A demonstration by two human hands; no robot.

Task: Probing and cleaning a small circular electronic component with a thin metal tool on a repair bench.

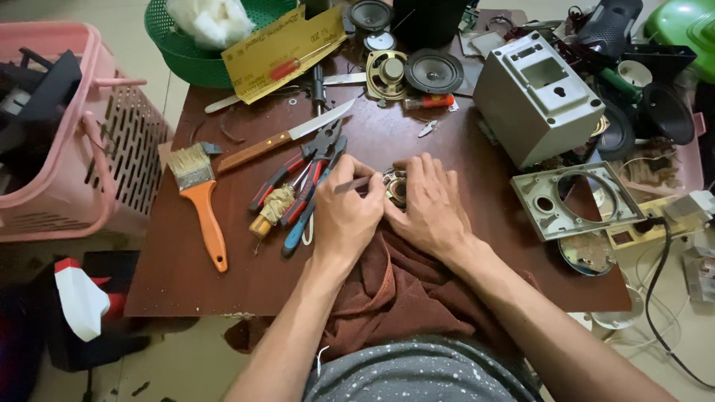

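Note:
My left hand (346,212) grips a thin metal tool (356,184) whose tip points right, at a small round speaker part (396,188). My right hand (428,205) is closed around that part and steadies it on the brown wooden table (186,275). Both hands rest over a dark red cloth (402,286) that hangs off the table's near edge. Most of the speaker part is hidden by my fingers.
Pliers and cutters with red and blue handles (302,182), a knife (287,138) and an orange-handled brush (201,201) lie to the left. A grey plastic housing (536,97) and its face plate (577,199) sit at right, loose speakers (432,71) behind. A pink basket (67,134) stands at far left.

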